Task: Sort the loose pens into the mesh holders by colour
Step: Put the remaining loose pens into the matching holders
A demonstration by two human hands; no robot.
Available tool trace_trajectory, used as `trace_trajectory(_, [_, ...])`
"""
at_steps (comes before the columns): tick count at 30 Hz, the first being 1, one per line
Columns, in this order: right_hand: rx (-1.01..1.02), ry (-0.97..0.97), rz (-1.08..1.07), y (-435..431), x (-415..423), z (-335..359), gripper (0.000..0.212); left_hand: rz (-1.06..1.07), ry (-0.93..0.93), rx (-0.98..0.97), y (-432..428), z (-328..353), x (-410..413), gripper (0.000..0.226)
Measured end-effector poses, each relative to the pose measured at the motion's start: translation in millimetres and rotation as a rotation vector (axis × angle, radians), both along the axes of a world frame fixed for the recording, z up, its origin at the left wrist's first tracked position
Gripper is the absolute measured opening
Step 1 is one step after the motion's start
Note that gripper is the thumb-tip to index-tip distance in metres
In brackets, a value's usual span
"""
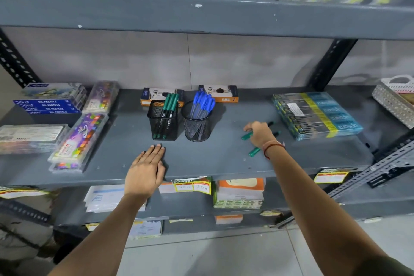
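A square black mesh holder (164,126) stands on the grey shelf (212,159) with three green pens (171,103) upright in it. Beside it on the right, a round black mesh holder (197,127) is full of blue-capped pens (203,102). Two loose green pens lie to the right: one (246,135) passes under my right hand (258,133), the other (254,152) lies nearer the shelf front. My right hand covers the first pen with fingers curled over it. My left hand (145,170) rests flat and open on the shelf in front of the square holder.
Two orange-and-black boxes (219,93) lie behind the holders. Oil pastel boxes (50,105) and clear crayon packs (78,141) fill the left side. A teal stack of packets (318,114) sits right, with a white basket (396,96) beyond it. Price tags hang along the shelf edge.
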State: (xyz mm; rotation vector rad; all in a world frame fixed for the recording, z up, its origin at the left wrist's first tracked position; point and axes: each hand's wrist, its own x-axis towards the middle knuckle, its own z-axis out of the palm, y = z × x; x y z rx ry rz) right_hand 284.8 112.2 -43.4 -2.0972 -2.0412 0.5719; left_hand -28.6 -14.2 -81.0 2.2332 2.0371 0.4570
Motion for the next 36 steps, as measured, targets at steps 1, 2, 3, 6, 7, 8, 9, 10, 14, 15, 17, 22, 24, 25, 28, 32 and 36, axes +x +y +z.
trace_trajectory(1, [0.027,-0.022,0.025,1,0,-2,0.043,0.001,0.003,-0.002,0,0,0,0.062])
trace_trajectory(2, [0.052,-0.048,0.064,2,0,-2,0.042,0.001,0.006,-0.005,0,0,0,0.062])
trace_trajectory(3, [0.053,-0.075,0.115,4,-2,-1,0.041,0.002,0.008,-0.007,-1,0,0,0.062])
trace_trajectory(6, [0.074,-0.115,0.245,6,-8,11,0.039,0.006,0.007,-0.011,-1,-1,-1,0.063])
trace_trajectory(7, [0.144,-0.062,0.244,6,-11,17,0.04,0.005,0.007,-0.013,0,-1,-2,0.063])
trace_trajectory(8, [0.26,0.049,0.215,2,-16,25,0.042,0.004,0.008,-0.015,0,-1,-2,0.063])
trace_trajectory(9, [0.416,0.188,0.177,-2,-22,36,0.043,0.005,0.01,-0.018,0,-1,-2,0.062])
trace_trajectory(10, [0.567,0.322,0.131,-8,-30,48,0.044,0.006,0.012,-0.021,0,-1,-2,0.062])
trace_trajectory(14, [0.982,0.681,-0.003,-14,-79,106,0.04,0.004,0.012,-0.025,0,0,-2,0.064])
trace_trajectory(15, [1.0,0.777,-0.002,-13,-96,116,0.041,0.003,0.007,-0.024,0,0,-2,0.064])
trace_trajectory(17, [0.944,0.893,0.003,-9,-128,128,0.04,0.002,-0.003,-0.023,0,0,-1,0.063])
trace_trajectory(22, [0.687,0.725,-0.075,-4,-180,99,0.027,-0.005,-0.006,-0.026,1,-1,-3,0.06])
trace_trajectory(24, [0.568,0.587,-0.061,-1,-187,83,0.022,-0.003,-0.006,-0.026,1,-2,-3,0.06])
trace_trajectory(25, [0.492,0.522,-0.021,0,-188,77,0.019,-0.002,-0.009,-0.023,1,-2,-3,0.06])
trace_trajectory(28, [0.369,0.442,0.109,-2,-183,68,0.02,-0.001,-0.016,-0.02,1,-3,-3,0.059])
trace_trajectory(32, [0.43,0.458,0.077,1,-143,71,0.021,-0.008,-0.008,-0.012,1,-4,-3,0.058])
trace_trajectory(36, [0.35,0.403,0.099,-15,-81,61,0.019,-0.008,0.001,-0.007,2,-5,-3,0.06])
